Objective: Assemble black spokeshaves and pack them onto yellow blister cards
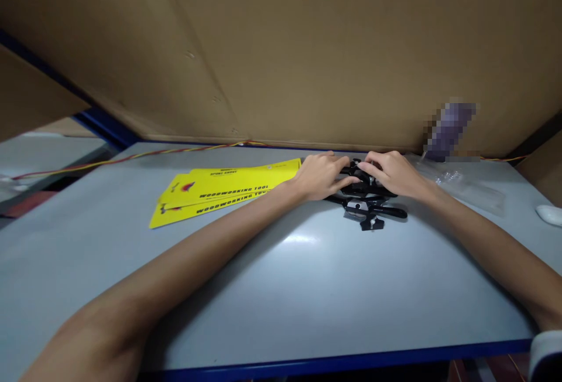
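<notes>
Several black spokeshaves [389,212] lie in a pile on the grey table, right of centre near the back. My left hand [322,176] reaches in from the left, its fingers and thumb curled about the handle of a spokeshave at the back of the pile. Across from it, my right hand [393,174] has bent fingers and thumb on the middle of what looks like the same tool. My fingers partly hide that spokeshave. Yellow cards [228,186] printed "WOODWORKING TOOL" lie overlapping just left of my left hand.
Clear plastic bags [474,191] lie right of my right forearm. A blurred-out purple item [450,130] stands by the brown board [307,48] behind the table [302,300]. A red-and-yellow cord [184,149] runs along the back edge. A white object [549,215] is at the far right.
</notes>
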The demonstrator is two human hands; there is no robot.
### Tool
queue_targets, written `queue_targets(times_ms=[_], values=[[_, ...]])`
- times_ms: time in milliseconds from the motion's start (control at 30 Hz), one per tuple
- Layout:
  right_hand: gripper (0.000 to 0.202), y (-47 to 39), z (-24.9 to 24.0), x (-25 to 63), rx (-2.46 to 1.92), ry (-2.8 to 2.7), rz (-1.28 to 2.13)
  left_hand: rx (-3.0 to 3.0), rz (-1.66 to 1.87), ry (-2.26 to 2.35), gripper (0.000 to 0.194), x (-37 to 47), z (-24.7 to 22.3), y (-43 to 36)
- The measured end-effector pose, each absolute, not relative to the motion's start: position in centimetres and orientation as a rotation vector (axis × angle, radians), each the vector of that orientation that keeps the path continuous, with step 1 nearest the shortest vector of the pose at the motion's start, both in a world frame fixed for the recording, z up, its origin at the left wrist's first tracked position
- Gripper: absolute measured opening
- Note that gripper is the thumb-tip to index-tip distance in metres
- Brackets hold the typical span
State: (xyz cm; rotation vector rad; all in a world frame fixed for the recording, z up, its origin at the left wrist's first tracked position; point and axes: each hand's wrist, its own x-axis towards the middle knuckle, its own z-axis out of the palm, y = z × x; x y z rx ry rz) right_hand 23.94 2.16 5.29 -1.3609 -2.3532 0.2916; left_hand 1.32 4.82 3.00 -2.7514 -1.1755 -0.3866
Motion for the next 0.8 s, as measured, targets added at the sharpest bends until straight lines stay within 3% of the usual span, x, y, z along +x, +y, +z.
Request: queue_targets(times_ms=[133,267,433,667,800], values=[[0.046,2.5,5.4,24.1,-1.308,-2.333,0.355,-2.837,-0.432,-1.168,0.055,0.8,3.1,5.5],[0.036,3.4,4.7,24.7,-1.301,-2.350,0.310,-2.866,-0.494,-1.148,0.057,0.5,2.5,6.3],[0.027,4.4,3.7,25.5,-1.324,-2.343,0.192,-2.850,-0.616,-1.156,0.048,0.0,1.5,7.4],[0.034,4.9,3.7,25.2,-1.479,-2.397,0.302,-3.046,-0.696,-1.490,0.035,0.4,0.3,9.3],[0.030,6.0,3.6,24.4,-1.500,-2.475,0.089,-3.146,-0.697,-1.543,0.025,1.0,0.1,10.1]])
